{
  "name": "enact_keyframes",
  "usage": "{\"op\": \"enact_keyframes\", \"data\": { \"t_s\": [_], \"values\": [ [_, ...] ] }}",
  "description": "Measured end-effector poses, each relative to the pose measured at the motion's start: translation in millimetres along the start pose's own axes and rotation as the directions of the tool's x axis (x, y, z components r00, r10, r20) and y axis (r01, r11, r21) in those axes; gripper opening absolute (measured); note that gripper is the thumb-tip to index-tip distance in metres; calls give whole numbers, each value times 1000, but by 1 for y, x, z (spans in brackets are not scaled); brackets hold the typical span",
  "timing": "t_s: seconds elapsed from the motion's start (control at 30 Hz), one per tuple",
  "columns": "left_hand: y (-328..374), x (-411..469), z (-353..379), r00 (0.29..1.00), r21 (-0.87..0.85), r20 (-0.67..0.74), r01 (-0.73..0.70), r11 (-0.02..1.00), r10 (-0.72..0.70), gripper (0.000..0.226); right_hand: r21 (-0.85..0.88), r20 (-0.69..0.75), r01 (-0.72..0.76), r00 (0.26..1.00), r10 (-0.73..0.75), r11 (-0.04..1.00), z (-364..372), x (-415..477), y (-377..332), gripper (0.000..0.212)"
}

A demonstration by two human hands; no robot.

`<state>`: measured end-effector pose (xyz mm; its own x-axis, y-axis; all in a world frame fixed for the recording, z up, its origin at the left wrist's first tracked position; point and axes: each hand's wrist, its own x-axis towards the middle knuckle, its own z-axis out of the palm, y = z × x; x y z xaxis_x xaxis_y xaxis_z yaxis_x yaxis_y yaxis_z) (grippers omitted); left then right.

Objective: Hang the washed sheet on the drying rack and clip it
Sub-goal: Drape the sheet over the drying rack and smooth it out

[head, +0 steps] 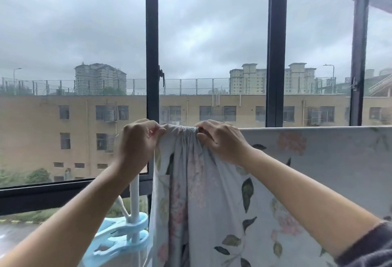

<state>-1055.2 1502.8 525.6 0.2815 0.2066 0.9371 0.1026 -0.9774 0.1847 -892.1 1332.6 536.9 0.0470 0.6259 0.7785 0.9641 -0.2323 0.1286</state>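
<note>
Nearest to the camera, one dark knitted sleeve (373, 247) covers the right arm at the lower right edge. Low on the left, two light-blue plastic clips (118, 239) sit one above the other on one white upright pole of the drying rack (135, 194).

There is one pale grey-blue sheet with pink flowers and dark green leaves (212, 213). It hangs over the top rail of the rack, and the rail itself is hidden under the cloth. Between the two hands the top edge is gathered in tight folds; to the right it lies flat and smooth along the rail.

The left hand (137, 142) and the right hand (220, 141) both have curled fingers that pinch this gathered edge, near each other.

Behind stands one dark metal window frame (152, 43) with three vertical bars, and farther away one long beige building (42, 135).
</note>
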Motion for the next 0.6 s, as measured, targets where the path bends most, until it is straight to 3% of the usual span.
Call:
{"op": "enact_keyframes", "data": {
  "t_s": [0.07,0.13,0.2,0.27,0.33,0.43,0.47,0.5,0.53,0.6],
  "values": [
    [5,9,2,999,-17,15,30,999,-30,18,46,19,-34,999,33,998,0,3,-5,28],
    [6,20,2,980,-125,52,195,973,-190,19,95,46,-77,996,73,992,-3,4,-7,27],
    [9,32,-3,891,-297,120,454,840,-439,23,106,71,-108,992,101,989,-8,2,-6,29],
    [15,40,-16,748,-436,258,655,617,-612,30,56,100,-149,985,143,987,-12,1,-6,34],
    [19,44,-32,608,-419,484,792,443,-630,34,-6,126,-180,976,179,984,-13,0,-6,38],
    [24,45,-44,415,-297,823,896,329,-387,23,-16,157,-196,968,196,980,-12,3,-9,39],
    [26,47,-45,397,-301,862,901,313,-316,16,-12,167,-199,966,198,980,-12,5,-10,39],
    [27,50,-45,431,-354,851,893,278,-301,12,-11,176,-204,963,203,979,-12,6,-11,39],
    [25,54,-44,505,-461,799,863,206,-326,14,-13,181,-208,962,206,978,-12,8,-11,38],
    [14,60,-38,633,-676,642,733,70,-433,38,-16,187,-213,959,212,977,-13,9,-11,37]
  ]
}}
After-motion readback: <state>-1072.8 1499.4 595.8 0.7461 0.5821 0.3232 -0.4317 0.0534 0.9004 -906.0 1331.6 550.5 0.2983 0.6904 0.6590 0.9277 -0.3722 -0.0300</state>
